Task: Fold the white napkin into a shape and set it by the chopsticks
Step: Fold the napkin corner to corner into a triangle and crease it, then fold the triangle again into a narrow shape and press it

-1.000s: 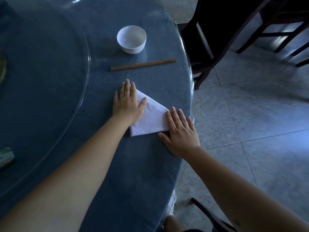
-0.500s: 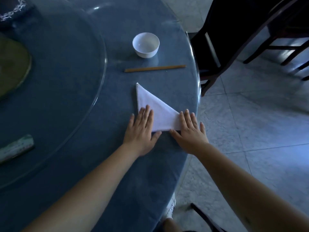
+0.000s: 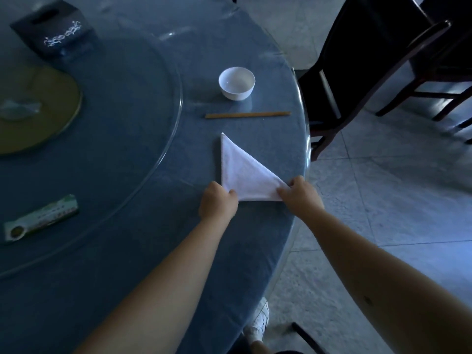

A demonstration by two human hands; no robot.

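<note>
So the white napkin (image 3: 242, 175) lies as a flat triangle on the counter (image 3: 153, 251), just short of the chopsticks (image 3: 247, 115); left hand (image 3: 218, 203) and right hand (image 3: 300, 195) each have a pinching grip on a near corner, probably to lift for another fold.

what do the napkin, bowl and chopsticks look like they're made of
Napkin: woven cloth, matte white, probably cotton; a stitched hem shows along its slanted edge.
Bowl: likely glazed ceramic or porcelain; smooth, evenly white, with a thin rim. Melamine can't be ruled out.
Chopsticks: wood or bamboo by the tan, dull surface; no grain is visible at this range.
</note>
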